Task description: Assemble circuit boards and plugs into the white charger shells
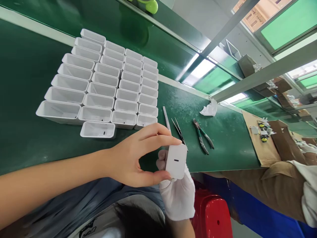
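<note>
Green workbench, metal frame bars, red stool

- white shells: 32 in the block far left, 4 columns of 8
- stray shell: 1, touching the block's near edge
- held shell: 1, near centre
- flat steel tool: 1, right of the block
- dark tweezers: 1
- pliers: 1, further right
- white rag: 1, far
- red stool: 1, near

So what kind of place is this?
Most likely an electronics assembly line: rows of white plastic shells on a green workbench, tweezers and pliers beside them, one shell in the left hand.
</note>
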Motion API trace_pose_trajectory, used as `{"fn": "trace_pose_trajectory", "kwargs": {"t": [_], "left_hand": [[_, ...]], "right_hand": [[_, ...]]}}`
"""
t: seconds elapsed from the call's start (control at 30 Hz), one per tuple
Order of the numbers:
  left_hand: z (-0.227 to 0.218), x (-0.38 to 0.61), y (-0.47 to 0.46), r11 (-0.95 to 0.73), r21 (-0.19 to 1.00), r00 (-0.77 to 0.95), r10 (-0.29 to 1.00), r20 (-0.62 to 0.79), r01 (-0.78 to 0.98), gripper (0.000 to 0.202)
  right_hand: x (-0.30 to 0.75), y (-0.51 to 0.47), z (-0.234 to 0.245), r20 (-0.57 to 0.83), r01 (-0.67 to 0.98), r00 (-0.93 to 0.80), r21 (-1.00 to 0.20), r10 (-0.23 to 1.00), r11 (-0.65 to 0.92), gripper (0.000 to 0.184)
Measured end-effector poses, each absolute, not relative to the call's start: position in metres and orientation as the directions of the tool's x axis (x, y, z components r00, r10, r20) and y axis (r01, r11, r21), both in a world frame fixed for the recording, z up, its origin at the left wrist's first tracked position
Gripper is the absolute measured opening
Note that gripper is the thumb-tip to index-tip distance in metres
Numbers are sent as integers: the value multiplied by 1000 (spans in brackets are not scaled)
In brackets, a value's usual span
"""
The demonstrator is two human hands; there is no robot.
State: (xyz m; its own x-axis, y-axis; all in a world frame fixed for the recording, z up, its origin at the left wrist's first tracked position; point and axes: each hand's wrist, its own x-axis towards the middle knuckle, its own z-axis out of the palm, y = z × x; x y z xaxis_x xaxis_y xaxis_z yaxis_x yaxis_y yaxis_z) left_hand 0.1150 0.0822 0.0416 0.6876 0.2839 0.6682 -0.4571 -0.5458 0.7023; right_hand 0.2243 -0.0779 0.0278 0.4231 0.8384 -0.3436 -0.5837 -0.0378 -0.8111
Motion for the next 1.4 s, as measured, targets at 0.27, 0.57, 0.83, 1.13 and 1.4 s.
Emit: {"fn": "trace_pose_trajectory", "kwargs": {"t": [0.27,0.57,0.83,1.13,1.4], "left_hand": [[38,117,85,-505,751,706,335,624,-425,58],[36,114,79,-527,772,756,323,569,-356,78],[32,110,71,-298,874,798,370,476,-384,60],[40,111,72,-153,884,788,405,463,-441,54],[42,109,68,-173,889,778,431,456,-425,54]], "right_hand": [[222,-70,31,-181,-275,523,-961,833,-36,34],[237,-87,35,340,482,514,-874,788,62,37],[243,-85,37,431,530,469,-836,771,145,43],[245,-93,24,488,566,451,-804,747,183,56],[247,-92,29,565,759,338,-637,753,137,51]]}}
